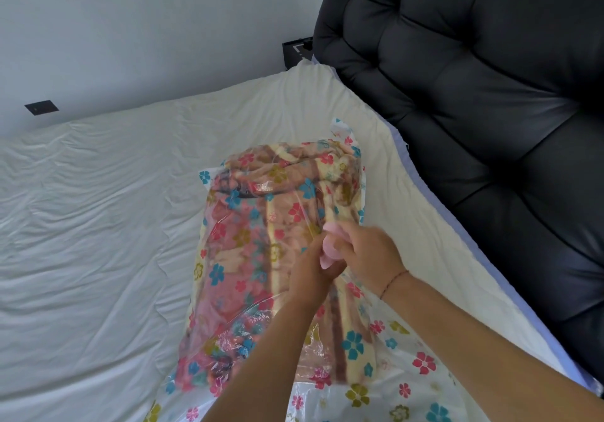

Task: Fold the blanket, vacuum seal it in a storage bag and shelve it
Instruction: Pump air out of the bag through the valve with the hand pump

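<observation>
Head view: floral storage bag (353, 346) flat on the white bed sheet (98, 225), long axis running 6 o'clock to 12 o'clock in frame. Folded blanket (261, 258) inside, visible through the clear film. Black padded headboard (474, 111) at 3 o'clock; dark wall plate (41, 107) at 9 o'clock.

Grip: left hand (310, 277) and right hand (369, 255) meeting on the bag's upper face, fingers of both curled closely around a small pink piece (327, 248). Nothing else held. Judged a valve cap or pump fitting; too blurred to tell which.

Step in hand: judged as valve work ahead of drawing the air out. Film puffed and wrinkled, so air judged not yet removed.

Recommended handling:
- Keep the pink piece square to the film and press straight down, not at a slant.
- Steady the base with one hand and work the piece with the other.
- Avoid trapping loose film or blanket pile under the fitting.
- Confirm the bag's closure first; lies beyond 6 o'clock, out of frame, so unverified.

Position relative to grip: blanket directly beneath both hands, bulk extending toward 12 o'clock and 9 o'clock of the grip. Slack film with no blanket in it at 5 o'clock, below the right wrist.
</observation>
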